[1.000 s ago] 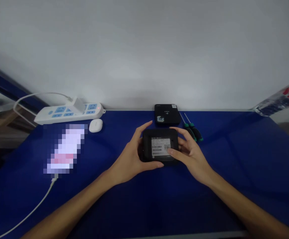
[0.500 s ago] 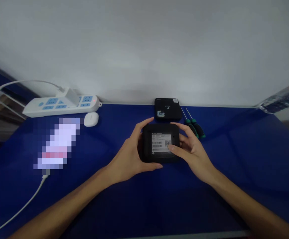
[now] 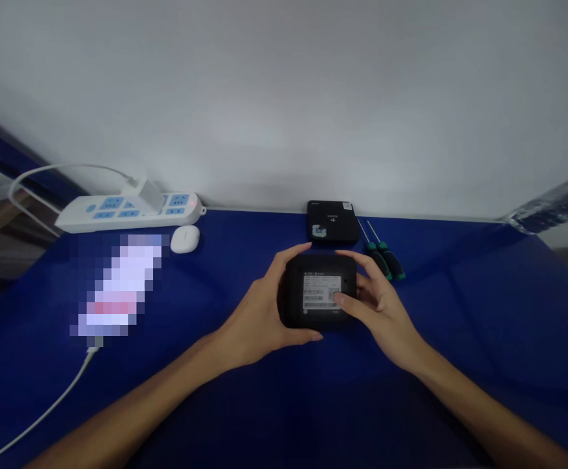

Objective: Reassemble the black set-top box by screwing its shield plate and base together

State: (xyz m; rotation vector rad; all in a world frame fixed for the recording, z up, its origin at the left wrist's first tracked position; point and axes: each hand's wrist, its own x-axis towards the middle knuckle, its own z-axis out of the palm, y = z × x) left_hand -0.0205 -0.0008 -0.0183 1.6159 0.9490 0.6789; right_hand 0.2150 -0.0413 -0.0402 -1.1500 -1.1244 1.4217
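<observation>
A black box (image 3: 294, 293) with rounded corners and a white printed label (image 3: 319, 293) is held between both hands, label side up. My left hand (image 3: 259, 319) grips its left side, fingers at the far edge and thumb along the near edge. On the right side, my right hand (image 3: 386, 316) holds the box with its thumb on the label and its index finger at the far edge. Behind it lies a flat black device (image 3: 335, 221) with a small sticker. Two screwdrivers (image 3: 384, 257) with green and black handles lie to the right of that device.
A white power strip (image 3: 88, 215) with a plugged-in charger (image 3: 144, 195) lies at the back left. Near it are a white rounded case (image 3: 185, 239) and a blurred-out phone (image 3: 122, 280) on a cable. A plastic-wrapped item (image 3: 552, 205) stands at the far right.
The whole view has shifted slightly, so the objects and hands appear a little lower and further right. Both hands keep the same hold on the black box.
</observation>
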